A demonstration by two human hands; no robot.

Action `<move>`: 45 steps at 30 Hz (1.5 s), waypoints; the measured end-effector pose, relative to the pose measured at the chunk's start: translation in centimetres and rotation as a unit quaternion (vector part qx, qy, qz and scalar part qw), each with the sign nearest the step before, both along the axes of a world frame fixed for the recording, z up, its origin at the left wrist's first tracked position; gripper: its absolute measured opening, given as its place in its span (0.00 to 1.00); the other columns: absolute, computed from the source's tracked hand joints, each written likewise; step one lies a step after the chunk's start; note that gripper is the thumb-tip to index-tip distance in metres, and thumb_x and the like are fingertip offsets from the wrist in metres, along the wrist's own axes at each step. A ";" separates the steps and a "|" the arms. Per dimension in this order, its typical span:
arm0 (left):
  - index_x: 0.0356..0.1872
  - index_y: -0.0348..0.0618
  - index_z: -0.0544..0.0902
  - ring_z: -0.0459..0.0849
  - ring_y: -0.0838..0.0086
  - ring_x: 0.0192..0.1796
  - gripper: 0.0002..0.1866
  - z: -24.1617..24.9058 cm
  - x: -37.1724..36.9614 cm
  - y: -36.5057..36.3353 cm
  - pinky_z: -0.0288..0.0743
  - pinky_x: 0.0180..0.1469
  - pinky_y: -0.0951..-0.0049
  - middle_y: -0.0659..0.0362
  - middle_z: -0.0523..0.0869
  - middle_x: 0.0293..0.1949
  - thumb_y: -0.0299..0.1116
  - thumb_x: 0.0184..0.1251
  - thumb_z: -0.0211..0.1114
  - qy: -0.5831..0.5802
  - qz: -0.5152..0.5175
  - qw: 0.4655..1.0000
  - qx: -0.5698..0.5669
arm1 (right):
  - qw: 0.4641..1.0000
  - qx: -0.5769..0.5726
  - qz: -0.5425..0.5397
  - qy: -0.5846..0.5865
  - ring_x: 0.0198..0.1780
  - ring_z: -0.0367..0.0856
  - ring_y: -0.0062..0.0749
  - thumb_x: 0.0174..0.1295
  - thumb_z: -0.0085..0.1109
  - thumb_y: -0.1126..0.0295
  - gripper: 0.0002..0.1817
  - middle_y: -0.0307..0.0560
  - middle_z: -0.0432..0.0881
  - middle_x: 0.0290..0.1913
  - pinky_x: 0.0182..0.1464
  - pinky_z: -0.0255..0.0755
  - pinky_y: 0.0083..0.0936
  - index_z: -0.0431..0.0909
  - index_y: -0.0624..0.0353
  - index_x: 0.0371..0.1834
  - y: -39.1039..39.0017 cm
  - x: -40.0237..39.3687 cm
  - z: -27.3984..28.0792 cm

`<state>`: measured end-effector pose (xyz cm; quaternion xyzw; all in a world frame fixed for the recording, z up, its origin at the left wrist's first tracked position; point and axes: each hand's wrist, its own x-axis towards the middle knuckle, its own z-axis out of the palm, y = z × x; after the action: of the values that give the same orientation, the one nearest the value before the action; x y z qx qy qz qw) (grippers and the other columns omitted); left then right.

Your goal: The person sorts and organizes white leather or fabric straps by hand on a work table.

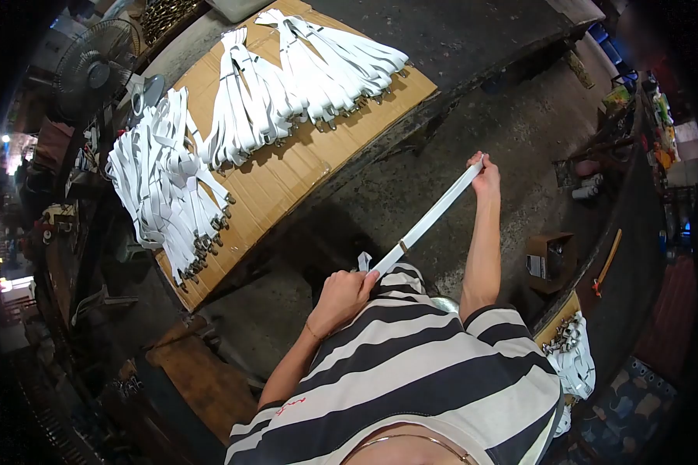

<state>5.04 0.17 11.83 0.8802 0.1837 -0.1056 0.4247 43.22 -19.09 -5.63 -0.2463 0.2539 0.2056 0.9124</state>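
A white strap [434,213] with a small metal slider on it is stretched taut between my two hands. My left hand [343,296] is closed round its lower end, near my lap, and a short loop of white strap sticks up beside it. My right hand [485,174] pinches the upper end, out to the right with the arm extended. On the cardboard [275,182] at the upper left lie two fanned bundles of white straps [248,101] and a looser heap of them [159,178], with metal clips at their lower ends.
The cardboard covers part of a dark table [457,35]. More white straps with metal ends [578,364] hang at the lower right. An open cardboard box [551,260] stands on the floor at the right. A fan [98,70] is at the upper left.
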 end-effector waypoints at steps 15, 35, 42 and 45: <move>0.17 0.39 0.72 0.71 0.55 0.14 0.17 11.6 -1.5 3.4 0.64 0.19 0.61 0.50 0.68 0.10 0.35 0.66 0.56 -0.134 -0.168 0.977 -0.003 | 0.998 -0.016 -0.002 -0.056 0.16 0.60 0.25 0.54 0.35 0.79 0.06 0.41 0.63 0.19 0.18 0.63 0.25 0.62 0.58 0.22 -13.8 19.9 4.3; 0.17 0.47 0.64 0.68 0.78 0.18 0.14 30.7 -9.2 5.6 0.63 0.22 0.76 0.66 0.63 0.16 0.37 0.53 0.60 -0.119 -0.361 0.922 0.073 | 0.889 -0.383 -0.194 -0.156 0.16 0.65 0.28 0.54 0.38 0.76 0.04 0.41 0.62 0.18 0.20 0.65 0.23 0.63 0.60 0.23 -40.8 29.4 31.2; 0.19 0.47 0.66 0.69 0.81 0.12 0.16 24.6 -6.3 7.7 0.63 0.13 0.78 0.67 0.65 0.12 0.37 0.64 0.59 -0.190 -0.357 0.909 0.102 | 0.935 -0.296 -0.122 -0.151 0.17 0.66 0.27 0.55 0.38 0.77 0.04 0.41 0.64 0.19 0.20 0.66 0.22 0.65 0.63 0.26 -36.5 32.1 22.2; 0.17 0.47 0.64 0.66 0.78 0.10 0.18 21.6 -4.6 8.2 0.61 0.13 0.75 0.67 0.62 0.08 0.37 0.65 0.59 -0.173 -0.321 0.919 0.146 | 0.978 -0.154 -0.025 -0.136 0.17 0.66 0.27 0.55 0.38 0.77 0.05 0.41 0.65 0.20 0.20 0.66 0.21 0.66 0.64 0.27 -32.5 34.8 12.3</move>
<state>0.44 8.38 33.44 0.9487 -0.1720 -0.0545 0.2595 78.05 -51.57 6.65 -0.4028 0.1624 0.1061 0.8945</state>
